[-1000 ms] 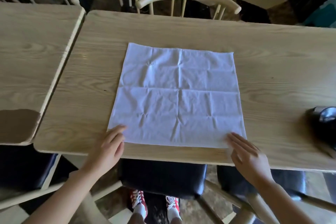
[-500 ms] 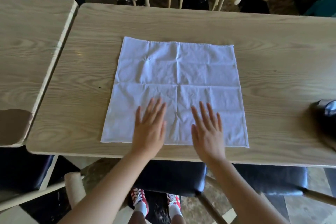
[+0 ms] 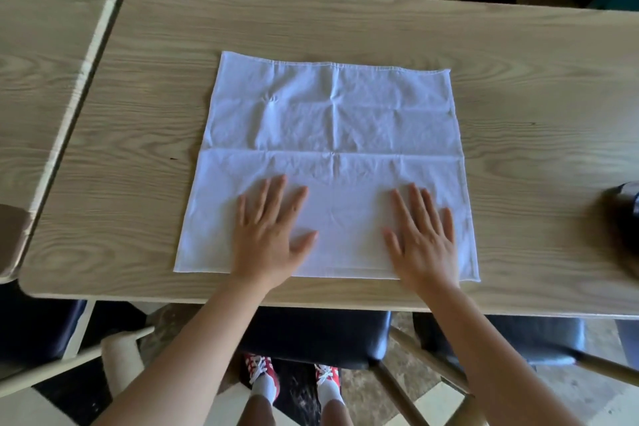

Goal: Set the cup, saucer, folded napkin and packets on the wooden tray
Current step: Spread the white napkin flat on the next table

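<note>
The napkin (image 3: 328,166) lies unfolded and flat in the middle of the tabletop (image 3: 518,55), its near edge close to the 6 o'clock rim. My left hand (image 3: 268,235) and right hand (image 3: 423,239) rest on its near half, palms down, fingers spread, gripping nothing. To fold it well I'd press the creases out toward 9 and 3 o'clock, then bring edge to edge squarely (cup, saucer, packets and tray aren't in view; something dark sits at 3 o'clock).
</note>
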